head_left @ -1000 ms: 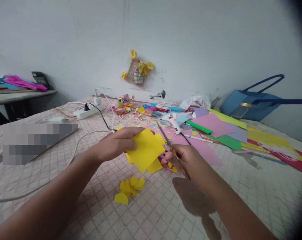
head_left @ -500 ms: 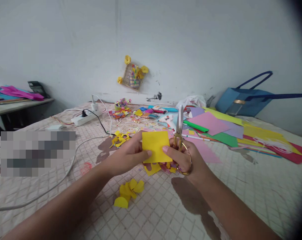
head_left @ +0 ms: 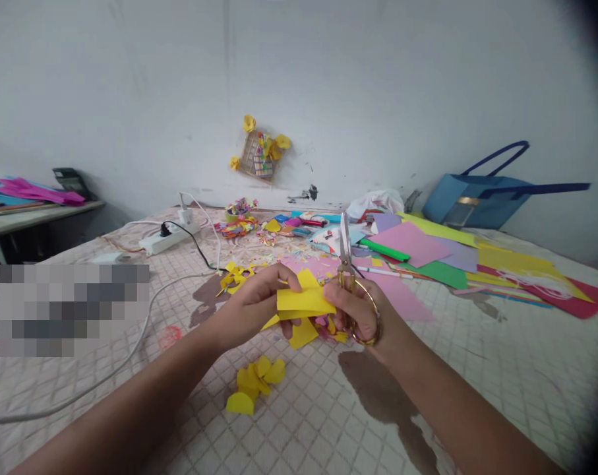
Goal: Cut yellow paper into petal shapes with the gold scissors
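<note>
A sheet of yellow paper (head_left: pixel 303 301), bent over into a fold, is held up between my two hands above the table. My left hand (head_left: pixel 259 300) grips its left side, fingers over the top edge. The right side is pinched by my right hand (head_left: pixel 360 307), which also carries gold-handled scissors (head_left: pixel 346 254), their blades pointing up and away. Below the sheet lie yellow scraps (head_left: pixel 303 335) and small pink bits, partly hidden. Nearer me rests a little pile of rounded yellow paper pieces (head_left: pixel 254 379).
A white power strip (head_left: pixel 169 237) with cables lies at the left. Yellow offcuts (head_left: pixel 234 277) sit beyond my left hand. Coloured paper sheets (head_left: pixel 412 245) and a green marker (head_left: pixel 385 251) spread at the right, before a blue bag (head_left: pixel 481 198). A craft piece (head_left: pixel 259 155) hangs on the wall.
The yellow paper has gone from a flat square facing me to a folded-over piece. My left fingers have moved onto its top edge. The scissors stay in my right hand.
</note>
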Available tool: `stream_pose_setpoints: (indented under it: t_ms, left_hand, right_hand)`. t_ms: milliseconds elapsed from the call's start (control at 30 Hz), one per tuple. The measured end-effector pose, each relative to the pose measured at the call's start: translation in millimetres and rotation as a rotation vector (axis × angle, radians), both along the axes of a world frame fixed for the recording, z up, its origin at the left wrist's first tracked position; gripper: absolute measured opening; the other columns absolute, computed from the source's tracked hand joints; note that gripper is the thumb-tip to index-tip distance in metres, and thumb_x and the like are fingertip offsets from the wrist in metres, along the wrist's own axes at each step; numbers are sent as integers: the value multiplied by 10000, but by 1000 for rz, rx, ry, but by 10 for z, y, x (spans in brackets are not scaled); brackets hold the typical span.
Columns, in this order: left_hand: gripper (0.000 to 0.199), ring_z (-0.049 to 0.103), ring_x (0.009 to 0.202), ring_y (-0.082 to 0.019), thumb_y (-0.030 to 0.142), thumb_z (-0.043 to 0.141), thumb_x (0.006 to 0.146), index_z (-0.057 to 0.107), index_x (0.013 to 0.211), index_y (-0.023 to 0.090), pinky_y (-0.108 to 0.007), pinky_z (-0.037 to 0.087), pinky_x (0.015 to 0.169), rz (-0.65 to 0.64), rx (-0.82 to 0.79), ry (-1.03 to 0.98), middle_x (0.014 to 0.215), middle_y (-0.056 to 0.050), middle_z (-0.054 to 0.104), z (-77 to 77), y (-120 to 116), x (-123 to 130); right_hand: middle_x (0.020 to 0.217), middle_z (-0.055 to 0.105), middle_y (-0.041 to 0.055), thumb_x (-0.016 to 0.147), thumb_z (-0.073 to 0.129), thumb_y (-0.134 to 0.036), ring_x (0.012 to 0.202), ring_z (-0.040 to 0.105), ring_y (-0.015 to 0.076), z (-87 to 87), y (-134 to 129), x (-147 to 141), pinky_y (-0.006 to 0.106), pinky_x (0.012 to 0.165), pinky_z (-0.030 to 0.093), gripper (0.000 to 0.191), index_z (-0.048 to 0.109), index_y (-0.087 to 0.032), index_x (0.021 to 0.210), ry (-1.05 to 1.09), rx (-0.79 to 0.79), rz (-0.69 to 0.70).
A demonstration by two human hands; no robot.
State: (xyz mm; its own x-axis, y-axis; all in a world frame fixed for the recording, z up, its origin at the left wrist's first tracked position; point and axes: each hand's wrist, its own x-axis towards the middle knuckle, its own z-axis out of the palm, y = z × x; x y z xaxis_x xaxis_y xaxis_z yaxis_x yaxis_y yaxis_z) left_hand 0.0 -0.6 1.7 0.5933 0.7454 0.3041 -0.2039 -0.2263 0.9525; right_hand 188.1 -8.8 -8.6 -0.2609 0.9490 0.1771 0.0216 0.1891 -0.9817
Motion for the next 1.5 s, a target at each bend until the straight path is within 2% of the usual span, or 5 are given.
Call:
stream_pose_setpoints:
  t_ms: [133, 267, 433, 1133, 1500]
  left_hand:
    - [167, 629, 567, -137, 216, 437, 803, 478, 958, 166, -243, 485, 523, -75, -13, -15, 740, -37, 640, -36, 24, -59]
    - [237, 613, 557, -132, 364, 492, 815, 485, 928, 155, -231, 481, 493, -31, 9, 21, 729, -32, 617, -9, 3, -55]
    - [195, 574, 519, -86, 241, 586, 782, 429, 874, 172, -189, 469, 480, -18, -43, 51, 653, 17, 590, 59, -48, 14]
    - [241, 564, 527, -87, 261, 562, 805, 387, 953, 184, -195, 467, 473, -22, -49, 99, 679, 11, 588, 62, -48, 8]
    - [251, 552, 520, -73, 228, 579, 790, 396, 957, 186, -189, 460, 479, 23, -19, 60, 705, 21, 568, 73, -53, -9]
  right_hand:
    - [393, 490, -44, 743, 589, -428, 315, 434, 76, 26, -32, 25, 179, 322, 350, 319, 511, -172, 568, -4, 10, 14]
    - [398, 481, -53, 782, 566, -387, 340, 429, 67, 25, -58, 26, 170, 347, 337, 306, 502, -173, 572, -63, 41, 9]
    - [403, 450, -60, 799, 568, -408, 349, 405, 76, -53, -33, 24, 193, 355, 310, 331, 480, -178, 579, -25, 50, 79]
    - [447, 452, -53, 812, 531, -408, 400, 422, 81, -28, -56, 46, 201, 412, 326, 338, 465, -176, 575, -115, 58, 57]
    - [483, 450, -44, 803, 511, -309, 433, 420, 94, 10, -80, 52, 220, 428, 306, 225, 474, -173, 628, -141, 54, 150]
